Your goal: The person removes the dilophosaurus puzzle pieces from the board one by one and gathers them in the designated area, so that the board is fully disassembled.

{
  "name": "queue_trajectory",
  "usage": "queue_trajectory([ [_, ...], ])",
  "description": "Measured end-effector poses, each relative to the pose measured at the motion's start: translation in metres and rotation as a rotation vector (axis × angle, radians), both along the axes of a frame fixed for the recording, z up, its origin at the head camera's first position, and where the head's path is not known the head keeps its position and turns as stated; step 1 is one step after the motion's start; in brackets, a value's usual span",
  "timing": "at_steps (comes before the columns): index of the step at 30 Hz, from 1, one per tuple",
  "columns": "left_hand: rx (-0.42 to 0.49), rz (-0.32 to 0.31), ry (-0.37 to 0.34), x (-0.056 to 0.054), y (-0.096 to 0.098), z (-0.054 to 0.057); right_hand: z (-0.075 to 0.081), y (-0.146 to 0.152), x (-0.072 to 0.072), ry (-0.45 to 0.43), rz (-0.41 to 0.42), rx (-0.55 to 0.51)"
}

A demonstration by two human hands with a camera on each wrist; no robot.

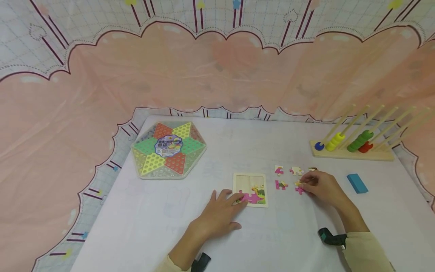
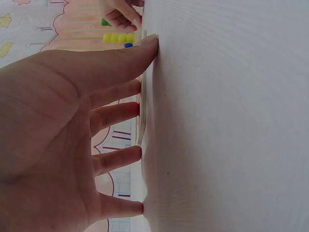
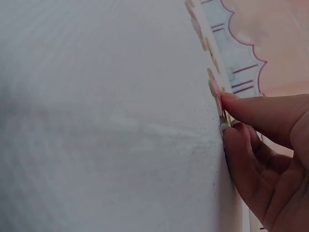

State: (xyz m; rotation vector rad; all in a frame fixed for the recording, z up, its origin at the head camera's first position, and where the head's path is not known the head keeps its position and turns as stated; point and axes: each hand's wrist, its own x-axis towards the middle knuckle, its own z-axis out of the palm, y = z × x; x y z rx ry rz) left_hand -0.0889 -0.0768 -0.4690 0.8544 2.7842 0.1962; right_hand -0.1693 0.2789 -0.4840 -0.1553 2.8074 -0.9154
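My left hand (image 1: 219, 213) is spread with straight fingers, some resting on the wooden puzzle board (image 1: 250, 175) and others on the table. Inside that board, pink, green and yellow pieces fill the lower part, while bare wood shows above. To its right, my right hand (image 1: 321, 187) pinches a pink-and-yellow jigsaw piece (image 1: 299, 190) between thumb and fingers, low at the tabletop. The right wrist view shows the thumb against the pink piece (image 3: 215, 89). Loose jigsaw pieces (image 1: 279, 170) lie nearby, one partly hidden behind the right hand.
A hexagonal Chinese checkers board (image 1: 146, 145) lies at the left of the white table (image 1: 163, 223). At the back right stands a wooden bead rack (image 1: 353, 154) with upright rods and coloured beads. A blue block (image 1: 357, 183) lies right of my right hand.
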Motion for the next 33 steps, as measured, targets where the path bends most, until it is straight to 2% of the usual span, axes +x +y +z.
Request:
queue_trajectory([
  [11,-0.001,0.004,0.009,0.000,0.000,-0.004,0.000,-0.001,-0.001,-0.019,0.001,0.014],
  [17,-0.001,0.004,0.001,0.000,0.000,-0.004,0.001,0.001,-0.001,0.001,0.023,0.005],
  [22,0.001,0.004,0.008,0.000,0.000,-0.004,0.011,-0.003,-0.003,0.036,0.047,-0.009],
  [28,0.003,0.003,0.017,0.000,0.000,-0.005,0.024,-0.016,-0.006,0.016,0.061,-0.015],
  [33,0.008,0.005,0.013,0.000,-0.001,-0.005,0.029,-0.031,-0.008,0.023,0.115,-0.044],
])
